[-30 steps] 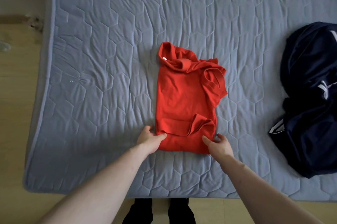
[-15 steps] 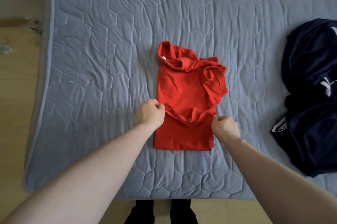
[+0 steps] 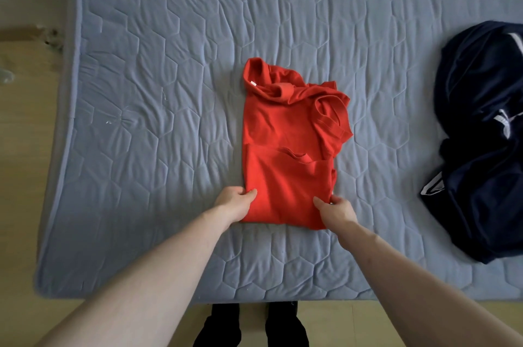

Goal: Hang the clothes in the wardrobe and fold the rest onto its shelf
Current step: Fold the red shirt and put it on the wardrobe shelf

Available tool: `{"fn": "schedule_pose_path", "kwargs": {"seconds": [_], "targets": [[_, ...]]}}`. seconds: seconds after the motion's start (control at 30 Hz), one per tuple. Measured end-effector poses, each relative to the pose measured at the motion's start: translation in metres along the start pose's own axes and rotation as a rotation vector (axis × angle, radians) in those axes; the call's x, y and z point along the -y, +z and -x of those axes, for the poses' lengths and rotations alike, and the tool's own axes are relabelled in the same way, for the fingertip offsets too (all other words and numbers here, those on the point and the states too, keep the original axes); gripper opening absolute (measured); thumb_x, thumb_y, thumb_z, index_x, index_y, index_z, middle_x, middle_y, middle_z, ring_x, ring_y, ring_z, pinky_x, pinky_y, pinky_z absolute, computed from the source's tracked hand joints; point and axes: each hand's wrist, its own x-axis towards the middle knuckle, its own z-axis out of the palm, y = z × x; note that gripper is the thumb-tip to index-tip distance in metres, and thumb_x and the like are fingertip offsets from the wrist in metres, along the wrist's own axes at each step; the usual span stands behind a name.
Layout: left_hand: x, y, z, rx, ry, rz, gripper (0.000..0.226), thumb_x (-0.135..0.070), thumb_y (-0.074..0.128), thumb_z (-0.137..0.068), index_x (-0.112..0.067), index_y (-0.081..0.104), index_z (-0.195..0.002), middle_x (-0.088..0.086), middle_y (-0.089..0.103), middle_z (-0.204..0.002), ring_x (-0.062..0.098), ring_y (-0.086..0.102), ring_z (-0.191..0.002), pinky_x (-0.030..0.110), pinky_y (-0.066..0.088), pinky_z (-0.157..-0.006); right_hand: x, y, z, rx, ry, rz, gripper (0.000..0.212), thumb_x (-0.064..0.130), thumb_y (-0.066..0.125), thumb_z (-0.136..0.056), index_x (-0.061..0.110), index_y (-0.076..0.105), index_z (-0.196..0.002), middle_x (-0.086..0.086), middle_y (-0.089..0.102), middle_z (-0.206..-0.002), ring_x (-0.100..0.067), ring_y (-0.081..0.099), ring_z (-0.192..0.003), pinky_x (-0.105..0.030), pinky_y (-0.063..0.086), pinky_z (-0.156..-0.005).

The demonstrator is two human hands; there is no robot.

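Head view: the red shirt (image 3: 285, 165) lies partly folded on the grey quilted bed (image 3: 158, 69), near its front edge. The left hand (image 3: 233, 204) pinches the near left corner, fingers curled round the fabric; the right hand (image 3: 335, 212) pinches the near right corner the same way.

The risk, as I judge it, lies in the bunched collar and loose sleeve at the far right: lifting the near end over them could leave a lumpy, crooked fold, and soft knit slides easily.

The shirt looks like thin, limp jersey. The dark navy garment (image 3: 481, 148), smoother with white stripes, lies heaped well apart to the right.
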Motion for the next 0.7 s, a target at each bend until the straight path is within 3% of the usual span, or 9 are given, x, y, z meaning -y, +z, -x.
{"fn": "schedule_pose_path", "kwargs": {"seconds": [0.07, 0.13, 0.23, 0.33, 0.43, 0.53, 0.63, 0.7], "targets": [[0.007, 0.003, 0.013, -0.011, 0.024, -0.03, 0.03, -0.047, 0.062, -0.098, -0.019, 0.072, -0.101, -0.003, 0.071, -0.104, 0.023, 0.067, -0.106, 0.03, 0.05, -0.086, -0.014, 0.002, 0.009, 0.03, 0.021, -0.05, 0.025, 0.029, 0.067, -0.097, 0.013, 0.071, -0.116, -0.002, 0.074, -0.098, -0.024, 0.072, -0.093, -0.04, 0.059, -0.092], [0.019, 0.001, 0.03, 0.005, -0.01, -0.099, 0.024, -0.044, 0.062, -0.097, -0.024, 0.067, -0.086, -0.005, 0.064, -0.101, 0.021, 0.063, -0.1, 0.027, 0.043, -0.082, -0.03, 0.0, 0.021, 0.063, 0.074, -0.046, 0.016, 0.025, 0.067, -0.097, 0.015, 0.07, -0.11, 0.0, 0.072, -0.091, -0.023, 0.071, -0.086, -0.04, 0.061, -0.085], [0.05, -0.006, 0.057, 0.155, -0.097, -0.213, 0.023, -0.041, 0.062, -0.094, -0.019, 0.069, -0.091, 0.0, 0.068, -0.093, 0.021, 0.063, -0.088, 0.029, 0.047, -0.075, -0.061, -0.009, 0.048, 0.186, 0.211, 0.037, 0.014, 0.023, 0.068, -0.098, 0.014, 0.066, -0.109, -0.004, 0.071, -0.092, -0.021, 0.069, -0.079, -0.033, 0.06, -0.069], [0.078, -0.01, 0.086, 0.277, -0.192, -0.245, 0.027, -0.039, 0.062, -0.094, -0.016, 0.071, -0.105, 0.0, 0.068, -0.093, 0.017, 0.063, -0.079, 0.025, 0.051, -0.06, -0.088, -0.021, 0.079, 0.33, 0.318, 0.121, 0.016, 0.025, 0.068, -0.098, 0.012, 0.067, -0.108, -0.005, 0.072, -0.092, -0.019, 0.067, -0.077, -0.036, 0.062, -0.072], [0.093, -0.009, 0.111, 0.354, -0.287, -0.209, 0.026, -0.036, 0.063, -0.094, -0.013, 0.069, -0.105, 0.001, 0.07, -0.092, 0.017, 0.065, -0.078, 0.025, 0.053, -0.062, -0.098, -0.028, 0.106, 0.374, 0.364, 0.16, 0.015, 0.026, 0.069, -0.096, 0.014, 0.067, -0.105, -0.003, 0.072, -0.087, -0.016, 0.066, -0.071, -0.028, 0.057, -0.061], [0.09, -0.01, 0.125, 0.194, -0.222, -0.226, 0.018, -0.037, 0.07, -0.089, -0.021, 0.062, -0.093, -0.004, 0.068, -0.087, 0.013, 0.065, -0.078, 0.022, 0.046, -0.058, -0.089, -0.03, 0.116, 0.275, 0.355, 0.091, 0.016, 0.024, 0.072, -0.091, 0.011, 0.067, -0.098, -0.001, 0.068, -0.068, -0.014, 0.063, -0.058, -0.023, 0.049, -0.05], [0.062, -0.022, 0.126, 0.028, -0.104, -0.054, 0.032, -0.043, 0.072, -0.086, -0.032, 0.057, -0.112, -0.008, 0.064, -0.107, 0.013, 0.063, -0.094, 0.027, 0.043, -0.07, -0.06, -0.035, 0.108, 0.089, 0.267, -0.113, 0.019, 0.024, 0.075, -0.088, 0.009, 0.064, -0.095, -0.009, 0.059, -0.071, -0.018, 0.053, -0.054, -0.025, 0.046, -0.048], [0.034, -0.03, 0.117, -0.037, 0.009, 0.132, 0.018, -0.039, 0.074, -0.088, -0.034, 0.07, -0.105, -0.007, 0.069, -0.108, 0.014, 0.066, -0.095, 0.024, 0.046, -0.069, -0.03, -0.041, 0.098, 0.011, 0.221, -0.286, 0.02, 0.024, 0.076, -0.088, 0.011, 0.064, -0.099, -0.012, 0.062, -0.078, -0.018, 0.056, -0.055, -0.024, 0.048, -0.045]]}}
